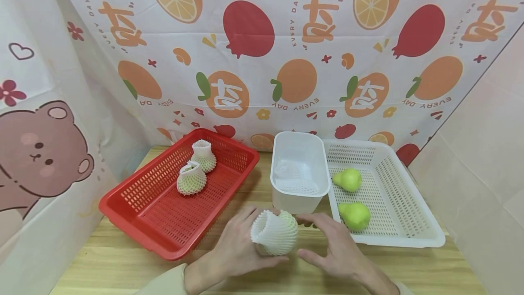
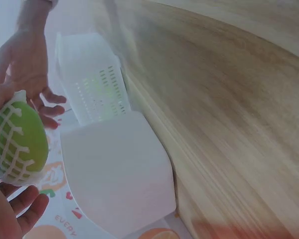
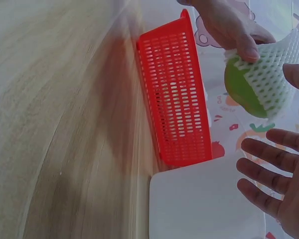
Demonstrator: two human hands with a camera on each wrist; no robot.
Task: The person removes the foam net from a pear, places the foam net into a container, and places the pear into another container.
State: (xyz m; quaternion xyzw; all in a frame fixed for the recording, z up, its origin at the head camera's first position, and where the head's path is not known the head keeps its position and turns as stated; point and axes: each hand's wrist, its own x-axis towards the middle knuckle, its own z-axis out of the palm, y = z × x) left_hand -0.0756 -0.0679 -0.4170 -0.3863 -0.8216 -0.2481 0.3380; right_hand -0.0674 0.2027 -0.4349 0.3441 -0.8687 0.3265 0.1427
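My left hand [image 1: 235, 249] holds a green pear in a white foam net sleeve [image 1: 275, 235] above the front of the table. Part of the pear's green skin [image 2: 36, 137] is bare of the net in the left wrist view. My right hand [image 1: 339, 246] is beside the sleeve, fingers spread and apart from it, with nothing in its grasp; the right wrist view shows its fingers [image 3: 271, 154] extended. Two bare green pears [image 1: 355, 216] lie in the white perforated basket [image 1: 403, 240] at the right.
On the left, a red perforated basket [image 1: 172, 255] has two pears in foam nets [image 1: 191, 179] inside. A white plastic bin [image 1: 300, 201], with foam nets [image 1: 296, 185] in it, stands between the baskets. Behind them hangs a fruit-print curtain [image 1: 262, 117].
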